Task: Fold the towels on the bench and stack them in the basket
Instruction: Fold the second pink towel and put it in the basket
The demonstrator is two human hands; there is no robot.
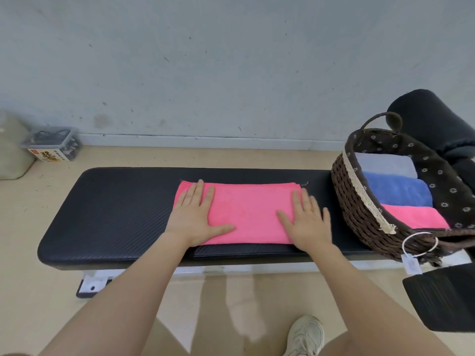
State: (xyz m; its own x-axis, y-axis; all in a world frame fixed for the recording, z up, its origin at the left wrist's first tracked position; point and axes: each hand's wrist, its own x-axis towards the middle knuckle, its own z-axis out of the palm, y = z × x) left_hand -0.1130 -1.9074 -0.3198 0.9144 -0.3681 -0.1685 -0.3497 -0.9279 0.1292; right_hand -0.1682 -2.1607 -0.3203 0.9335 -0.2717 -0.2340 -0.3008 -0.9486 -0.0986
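Pressing flat on a pink towel [244, 214], both hands lie palm-down on the bench [115, 214]; the left hand [196, 217] covers the towel's left end, fingers straight and close together, thumb spread toward the middle; the right hand [307, 222] covers the right end, fingers straight and slightly fanned, thumb likewise pointing inward; neither hand curls round the cloth. A ring [308, 209] shows on one right finger.

The towel is folded into a long band, lying lengthwise along the black padded bench; its far edge runs just beyond the fingertips, its near edge lies under the heels of both palms, close to the bench's front edge; bare pink cloth spans the gap between the two thumbs.

Just beyond the right little finger, at the bench's right end, stands a dark wicker basket [359, 214] with a flowered lining and a lace trim; inside it three folded towels lie side by side: a grey towel [385, 164] farthest, a blue towel [398, 192] in the middle, a second pink towel [413, 217] nearest. A white tag [411, 263] on a loop hangs from the basket's near rim.

Well to the left of the left hand, on the floor by the wall, sits a clear box [52, 143]; below the right forearm a shoe [305, 335] rests on the floor.
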